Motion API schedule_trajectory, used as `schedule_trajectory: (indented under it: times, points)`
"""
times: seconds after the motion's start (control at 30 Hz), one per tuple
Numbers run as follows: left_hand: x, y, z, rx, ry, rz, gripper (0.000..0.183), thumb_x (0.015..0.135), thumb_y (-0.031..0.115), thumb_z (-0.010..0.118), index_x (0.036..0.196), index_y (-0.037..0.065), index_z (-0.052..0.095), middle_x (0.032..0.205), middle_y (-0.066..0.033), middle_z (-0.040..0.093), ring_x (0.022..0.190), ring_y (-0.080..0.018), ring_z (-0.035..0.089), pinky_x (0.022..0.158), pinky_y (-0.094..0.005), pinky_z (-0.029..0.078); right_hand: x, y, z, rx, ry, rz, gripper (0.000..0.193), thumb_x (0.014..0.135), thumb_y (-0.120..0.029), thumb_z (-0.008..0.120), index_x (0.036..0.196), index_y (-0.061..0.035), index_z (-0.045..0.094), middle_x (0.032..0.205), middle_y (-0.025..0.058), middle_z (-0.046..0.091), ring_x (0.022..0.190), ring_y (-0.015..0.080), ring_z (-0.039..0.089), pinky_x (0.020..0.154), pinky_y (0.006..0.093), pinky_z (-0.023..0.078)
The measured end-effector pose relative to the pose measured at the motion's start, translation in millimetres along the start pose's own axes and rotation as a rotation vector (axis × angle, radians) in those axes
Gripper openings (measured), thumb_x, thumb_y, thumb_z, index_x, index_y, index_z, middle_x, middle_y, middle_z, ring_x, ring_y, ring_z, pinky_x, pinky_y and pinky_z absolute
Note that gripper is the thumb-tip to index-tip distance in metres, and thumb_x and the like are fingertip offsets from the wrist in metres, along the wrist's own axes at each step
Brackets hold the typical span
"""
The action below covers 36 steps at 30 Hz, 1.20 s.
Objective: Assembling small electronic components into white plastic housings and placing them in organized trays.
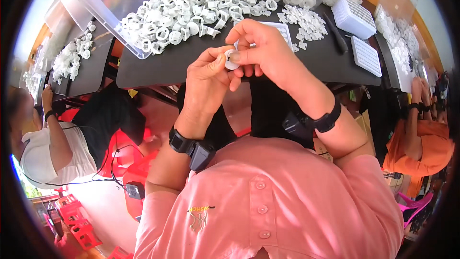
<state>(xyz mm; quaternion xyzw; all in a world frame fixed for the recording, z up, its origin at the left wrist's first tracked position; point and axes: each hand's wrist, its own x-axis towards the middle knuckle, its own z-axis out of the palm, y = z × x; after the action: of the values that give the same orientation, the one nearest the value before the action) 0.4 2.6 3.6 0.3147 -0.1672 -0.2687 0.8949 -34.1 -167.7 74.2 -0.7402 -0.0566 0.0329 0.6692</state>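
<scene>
Above the near edge of the dark table, both my hands meet on one small round white plastic part (231,60). My left hand (208,74) pinches its left side between thumb and fingers. From the right, my right hand (261,50) presses its thumb on the part's face, with the fingers curled behind. A dark slot shows in the part; its underside is hidden by my fingers. Beyond my hands lies a big heap of similar white ring-shaped parts (184,12). A white tray (282,33) with round hollows is partly covered by my right hand.
Small white clips (306,23) lie in a pile right of the tray. Beside them are a black-handled tool (336,33), a stack of white trays (353,18) and a single tray (366,56). Co-workers sit on the left (57,148) and right (417,148).
</scene>
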Motion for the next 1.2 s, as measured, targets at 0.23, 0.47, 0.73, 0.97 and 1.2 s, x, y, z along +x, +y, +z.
schedule_trajectory:
  times: [0.23, 0.47, 0.73, 0.97, 1.2]
  points:
    - [6, -1, 0, -0.07, 0.062, -0.003, 0.025, 0.097, 0.016, 0.063, 0.116, -0.002, 0.063, 0.1, -0.0121, 0.067, 0.079, -0.0218, 0.064, 0.058, -0.0292, 0.044, -11, 30, 25, 0.022, 0.289, -0.376, 0.016, 0.084, 0.01, 0.063, 0.097, 0.0005, 0.06, 0.079, 0.0042, 0.057, 0.059, 0.012, 0.062, 0.056, 0.0259, 0.047]
    - [6, -3, -4, -0.053, 0.086, 0.016, 0.026, 0.094, 0.013, 0.067, 0.116, -0.001, 0.064, 0.101, -0.0115, 0.068, 0.082, -0.0213, 0.062, 0.063, -0.0302, 0.044, -11, 34, 18, -0.171, 0.335, -0.559, 0.016, 0.081, 0.014, 0.063, 0.087, -0.0011, 0.061, 0.085, 0.0074, 0.055, 0.062, 0.0188, 0.065, 0.056, 0.0294, 0.049]
    - [3, -2, 2, 0.014, 0.106, 0.015, 0.027, 0.095, 0.01, 0.064, 0.118, -0.003, 0.063, 0.101, -0.0128, 0.067, 0.084, -0.0218, 0.062, 0.062, -0.0307, 0.043, -7, 34, 7, -0.371, 0.316, -0.759, 0.016, 0.082, 0.011, 0.062, 0.088, -0.0027, 0.059, 0.085, 0.0097, 0.057, 0.064, 0.0229, 0.063, 0.055, 0.0311, 0.048]
    - [5, 1, 2, -0.019, 0.071, -0.007, 0.027, 0.097, 0.011, 0.06, 0.12, -0.003, 0.062, 0.102, -0.0153, 0.066, 0.084, -0.0237, 0.062, 0.06, -0.03, 0.043, -1, 28, -5, -0.243, 0.198, -0.647, 0.013, 0.084, 0.011, 0.061, 0.089, -0.0012, 0.061, 0.082, 0.0098, 0.061, 0.067, 0.0244, 0.065, 0.062, 0.033, 0.05]
    - [5, -2, -1, 0.0, 0.033, 0.011, 0.029, 0.097, 0.013, 0.061, 0.122, -0.003, 0.062, 0.103, -0.0164, 0.066, 0.084, -0.0243, 0.063, 0.059, -0.0289, 0.043, -1, 26, -7, -0.27, 0.196, -0.697, 0.014, 0.084, 0.011, 0.06, 0.089, -0.0008, 0.062, 0.081, 0.0093, 0.061, 0.067, 0.0235, 0.065, 0.06, 0.0322, 0.049]
